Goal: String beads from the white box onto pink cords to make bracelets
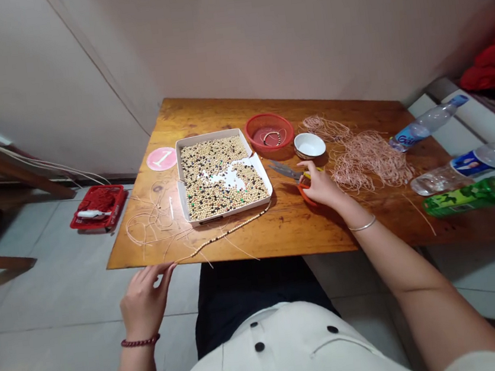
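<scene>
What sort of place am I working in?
Probably a small beadwork workspace: a shallow box of loose beads, a beaded string and heaped pink cord at a wooden table.

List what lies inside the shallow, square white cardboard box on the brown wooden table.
Inside the box: many small round beads, mostly cream, some black, a few green. Bare white bottom shows near the middle; anything beneath the beads cannot be seen.

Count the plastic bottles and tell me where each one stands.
3, all at the table's right side: a clear bottle farthest from the person, a blue-labelled clear bottle nearer, and a green bottle nearest. Others may be out of frame.
</scene>
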Demonstrator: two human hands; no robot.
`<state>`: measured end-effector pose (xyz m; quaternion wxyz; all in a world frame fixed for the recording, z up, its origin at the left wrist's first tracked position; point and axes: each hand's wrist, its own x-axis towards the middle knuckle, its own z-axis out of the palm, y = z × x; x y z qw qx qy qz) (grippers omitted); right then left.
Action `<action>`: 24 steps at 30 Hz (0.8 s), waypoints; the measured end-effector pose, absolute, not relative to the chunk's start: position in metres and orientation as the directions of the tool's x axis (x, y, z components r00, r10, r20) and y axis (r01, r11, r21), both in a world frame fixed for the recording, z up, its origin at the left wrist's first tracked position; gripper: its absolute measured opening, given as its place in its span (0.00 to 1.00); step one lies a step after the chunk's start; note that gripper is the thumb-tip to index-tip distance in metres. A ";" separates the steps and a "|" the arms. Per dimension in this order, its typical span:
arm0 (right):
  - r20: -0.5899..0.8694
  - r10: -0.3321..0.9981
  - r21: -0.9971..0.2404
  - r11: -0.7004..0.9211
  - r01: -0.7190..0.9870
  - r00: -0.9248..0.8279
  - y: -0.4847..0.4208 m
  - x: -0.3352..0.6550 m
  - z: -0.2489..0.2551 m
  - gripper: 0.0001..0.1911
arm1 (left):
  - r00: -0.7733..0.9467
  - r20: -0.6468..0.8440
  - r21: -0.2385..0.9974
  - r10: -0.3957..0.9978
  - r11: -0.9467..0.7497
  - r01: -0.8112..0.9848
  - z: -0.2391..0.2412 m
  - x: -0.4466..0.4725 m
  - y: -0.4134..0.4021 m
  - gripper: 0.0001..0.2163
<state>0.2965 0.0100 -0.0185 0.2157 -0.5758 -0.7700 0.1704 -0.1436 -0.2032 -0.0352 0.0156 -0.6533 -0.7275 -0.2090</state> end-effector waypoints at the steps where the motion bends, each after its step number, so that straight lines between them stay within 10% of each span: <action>1: 0.126 0.963 -0.513 0.269 0.815 -0.238 0.009 0.297 -0.020 0.30 | -0.148 0.297 0.291 0.943 0.058 0.955 -0.036 -0.143 -0.203 0.11; 11: 0.113 0.949 -0.446 0.314 0.838 -0.296 0.010 0.277 -0.021 0.34 | -0.160 0.284 0.318 0.945 0.064 0.946 -0.036 -0.142 -0.203 0.11; 24: 0.081 0.895 -0.061 0.444 0.894 -0.438 0.019 0.251 -0.022 0.26 | -0.165 0.278 0.329 0.946 0.068 0.942 -0.037 -0.148 -0.211 0.12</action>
